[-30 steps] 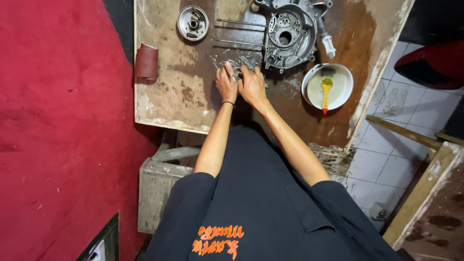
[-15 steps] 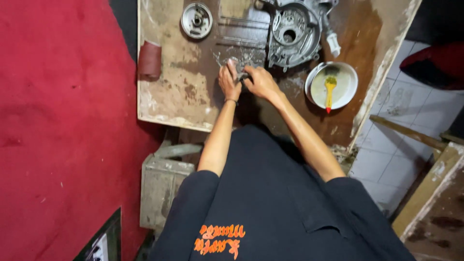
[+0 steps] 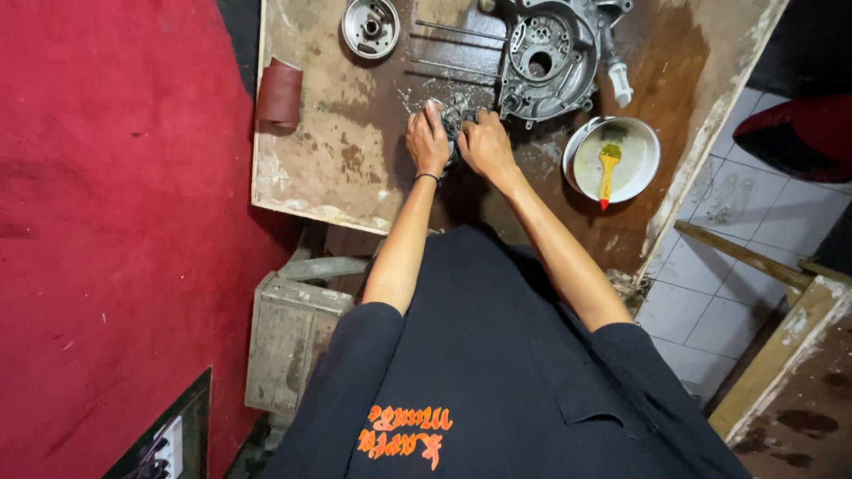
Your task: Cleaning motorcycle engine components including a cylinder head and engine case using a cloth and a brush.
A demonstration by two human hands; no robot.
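Head view: both hands met over a small dark greasy metal part (image 3: 456,120) on the stained wooden counter (image 3: 328,177). Left hand (image 3: 429,140) and right hand (image 3: 485,144) had fingers curled around it, pinching from either side. Grey engine casing (image 3: 548,58) just beyond; red wall left, white tiles right.

The worktop (image 3: 355,168) was beige blotched with brown stains, the engine casing (image 3: 546,62) and round metal part (image 3: 371,27) dull grey, the bowl (image 3: 643,146) silver holding a yellow brush (image 3: 607,168) tipped red, the wall (image 3: 106,222) plain red.
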